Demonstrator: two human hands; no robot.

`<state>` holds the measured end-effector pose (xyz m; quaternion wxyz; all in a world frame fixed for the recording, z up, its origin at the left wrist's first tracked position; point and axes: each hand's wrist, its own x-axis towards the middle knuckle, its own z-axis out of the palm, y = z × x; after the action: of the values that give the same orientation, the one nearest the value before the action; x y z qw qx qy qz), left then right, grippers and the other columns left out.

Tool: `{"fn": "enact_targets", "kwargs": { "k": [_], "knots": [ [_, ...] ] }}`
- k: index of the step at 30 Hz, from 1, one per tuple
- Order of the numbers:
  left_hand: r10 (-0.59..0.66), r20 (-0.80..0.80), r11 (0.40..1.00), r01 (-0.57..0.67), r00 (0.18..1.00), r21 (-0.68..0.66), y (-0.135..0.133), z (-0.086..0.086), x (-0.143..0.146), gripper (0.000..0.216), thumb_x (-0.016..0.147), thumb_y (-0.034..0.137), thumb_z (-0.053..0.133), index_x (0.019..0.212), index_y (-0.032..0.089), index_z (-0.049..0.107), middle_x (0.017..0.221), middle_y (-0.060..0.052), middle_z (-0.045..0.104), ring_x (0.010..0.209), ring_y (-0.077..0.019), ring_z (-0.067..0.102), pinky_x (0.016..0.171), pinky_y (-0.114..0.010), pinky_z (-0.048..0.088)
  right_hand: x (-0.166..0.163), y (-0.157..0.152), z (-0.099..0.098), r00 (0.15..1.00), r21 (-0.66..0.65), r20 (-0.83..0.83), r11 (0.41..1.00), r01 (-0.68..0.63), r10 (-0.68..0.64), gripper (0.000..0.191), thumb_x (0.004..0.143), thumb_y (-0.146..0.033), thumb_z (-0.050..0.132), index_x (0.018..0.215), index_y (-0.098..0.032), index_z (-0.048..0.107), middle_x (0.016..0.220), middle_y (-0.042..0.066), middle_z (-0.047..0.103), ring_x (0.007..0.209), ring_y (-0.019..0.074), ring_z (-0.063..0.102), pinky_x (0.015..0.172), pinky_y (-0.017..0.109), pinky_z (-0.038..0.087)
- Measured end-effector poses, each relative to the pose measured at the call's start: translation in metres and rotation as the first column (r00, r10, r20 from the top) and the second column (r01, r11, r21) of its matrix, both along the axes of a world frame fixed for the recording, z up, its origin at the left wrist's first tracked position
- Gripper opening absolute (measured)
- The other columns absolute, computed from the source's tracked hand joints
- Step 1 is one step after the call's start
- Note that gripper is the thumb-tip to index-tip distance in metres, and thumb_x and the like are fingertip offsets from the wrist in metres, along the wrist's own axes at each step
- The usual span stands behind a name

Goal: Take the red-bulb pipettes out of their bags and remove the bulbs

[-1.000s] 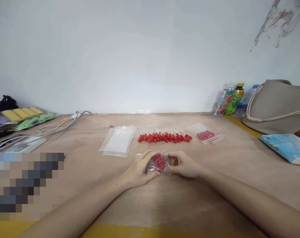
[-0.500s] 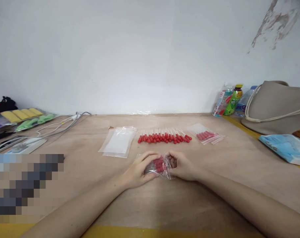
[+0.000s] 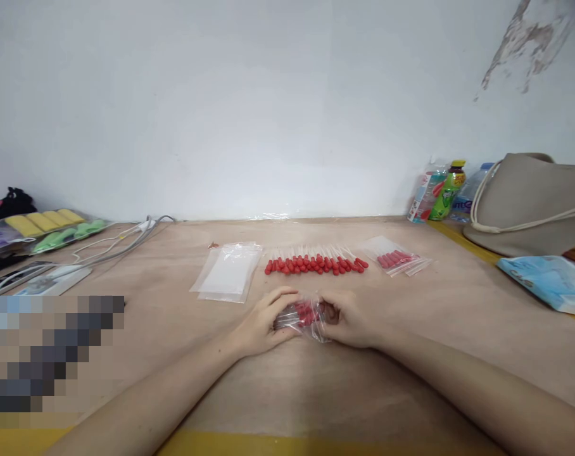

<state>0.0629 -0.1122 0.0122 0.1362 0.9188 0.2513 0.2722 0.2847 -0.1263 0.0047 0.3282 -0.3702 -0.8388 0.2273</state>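
Note:
A clear plastic bag (image 3: pixel 319 329) with several red-tipped sticks (image 3: pixel 307 313) inside lies between my hands, low over the table. My left hand (image 3: pixel 267 322) curls round the bag's left end, thumb at the near side and fingers at the far side. At the other end, my right hand (image 3: pixel 347 318) has its fingers bent and pinched on the bag's edge. Just beyond them lies a row of loose red-tipped sticks (image 3: pixel 316 263), red ends toward me. A stack of flat clear bags (image 3: pixel 227 272) is left of the row. Filled bags (image 3: pixel 396 258) lie to its right.
Cables and a power strip (image 3: pixel 54 278) are at the left, near packs of yellow and green pieces (image 3: pixel 54 225). Bottles (image 3: pixel 448 191), a grey-beige bag (image 3: pixel 529 202) and a blue packet (image 3: pixel 544 282) stand or lie at the right. A wall (image 3: pixel 278 114) closes the back.
My left hand has shifted slightly left along the bag, and its fingers have loosened a little. More of the sticks' pale ends shows. My right hand stays at the bag's right end.

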Motion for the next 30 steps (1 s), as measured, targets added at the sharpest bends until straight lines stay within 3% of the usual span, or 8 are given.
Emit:
{"fn": "enact_targets", "kwargs": {
  "k": [4,8,14,30],
  "knots": [
    [0.006,-0.001,1.000,-0.006,1.000,-0.018,0.0019,-0.0011,-0.0011,0.047,0.080,0.030,0.058,0.122,0.021,0.041,0.123,-0.010,0.045,0.115,-0.0208,0.045,0.096,-0.035,0.040,0.0033,0.0052,-0.0016,0.988,-0.182,-0.134,0.979,-0.095,0.072,0.013,0.076,-0.027,0.055,0.085,-0.017,0.055,0.067,-0.003,0.054,0.055,0.0087,0.045,0.051,0.021,0.035],
    [0.014,-0.001,1.000,-0.014,1.000,-0.028,0.0020,-0.0015,-0.0012,0.048,0.079,0.031,0.059,0.123,0.021,0.041,0.123,-0.010,0.045,0.115,-0.0207,0.044,0.097,-0.035,0.039,0.0040,0.0048,0.0008,0.999,-0.078,-0.016,0.996,-0.040,0.039,0.017,0.069,-0.020,0.061,0.084,-0.018,0.055,0.076,-0.002,0.057,0.063,0.0102,0.048,0.056,0.022,0.036],
    [0.020,0.010,0.999,-0.019,1.000,-0.049,0.0011,-0.0005,-0.0001,0.047,0.079,0.033,0.059,0.122,0.022,0.043,0.123,-0.010,0.045,0.114,-0.0218,0.045,0.097,-0.037,0.038,-0.0007,0.0008,0.0033,0.991,0.076,0.103,0.994,0.074,-0.082,0.012,0.069,-0.011,0.054,0.075,-0.018,0.047,0.075,0.000,0.051,0.067,0.0119,0.046,0.059,0.023,0.033],
    [0.024,-0.007,0.998,-0.025,1.000,-0.063,0.0014,0.0009,0.0000,0.046,0.079,0.030,0.059,0.121,0.021,0.043,0.122,-0.010,0.045,0.114,-0.0206,0.044,0.097,-0.035,0.039,0.0013,0.0018,0.0068,0.998,-0.102,0.049,0.994,0.032,-0.027,0.008,0.069,-0.017,0.056,0.074,-0.017,0.050,0.064,-0.004,0.049,0.056,0.0086,0.042,0.051,0.021,0.031]
  ]
}}
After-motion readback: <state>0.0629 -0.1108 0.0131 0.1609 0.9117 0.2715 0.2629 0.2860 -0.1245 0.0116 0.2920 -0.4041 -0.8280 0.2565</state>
